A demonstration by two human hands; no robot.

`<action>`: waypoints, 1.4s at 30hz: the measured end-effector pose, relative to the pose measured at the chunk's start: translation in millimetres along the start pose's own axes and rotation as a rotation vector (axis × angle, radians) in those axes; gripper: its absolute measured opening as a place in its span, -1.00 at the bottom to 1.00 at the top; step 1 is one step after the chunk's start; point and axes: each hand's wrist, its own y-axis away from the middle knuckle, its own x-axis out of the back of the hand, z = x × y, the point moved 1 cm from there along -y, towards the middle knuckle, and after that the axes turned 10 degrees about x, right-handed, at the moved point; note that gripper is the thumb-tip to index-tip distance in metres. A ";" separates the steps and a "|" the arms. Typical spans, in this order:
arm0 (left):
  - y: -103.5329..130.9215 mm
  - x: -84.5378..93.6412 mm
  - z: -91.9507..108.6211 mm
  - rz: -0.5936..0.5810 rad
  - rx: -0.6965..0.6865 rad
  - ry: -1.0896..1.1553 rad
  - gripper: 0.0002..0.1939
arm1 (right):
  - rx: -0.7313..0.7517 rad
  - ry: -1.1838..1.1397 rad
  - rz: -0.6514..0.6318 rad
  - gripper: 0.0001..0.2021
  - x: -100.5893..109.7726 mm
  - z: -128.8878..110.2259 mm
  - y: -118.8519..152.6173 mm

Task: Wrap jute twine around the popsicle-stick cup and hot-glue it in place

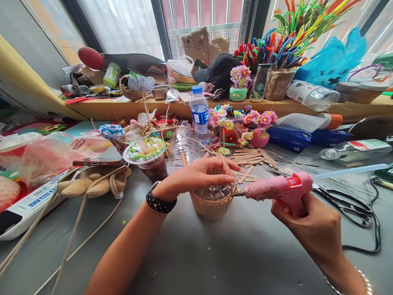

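Right grip (317,223): glue gun (284,187); container (211,206) below left grip (201,175).

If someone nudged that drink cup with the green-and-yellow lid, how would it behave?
The cup would probably feel weighty for its size, since dark contents show through its side. A high push might tip it, as it seems to narrow downward. Its clear wall looks like thin plastic, so it would likely flex if squeezed.

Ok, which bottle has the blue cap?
The upright water bottle with a blue label, standing beyond the left hand. The glass bottle on the ledge has a dark cap; no other bottle shows a blue one.
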 end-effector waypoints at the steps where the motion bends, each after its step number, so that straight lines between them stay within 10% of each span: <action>1: -0.1 0.1 -0.2 0.002 -0.002 -0.005 -0.88 | 0.004 0.001 0.005 -0.77 -0.4 0.0 -0.3; 42: 0.0 0.3 1.1 -0.016 0.005 -0.011 -0.88 | -0.036 -0.007 -0.060 -0.79 2.8 8.8 1.3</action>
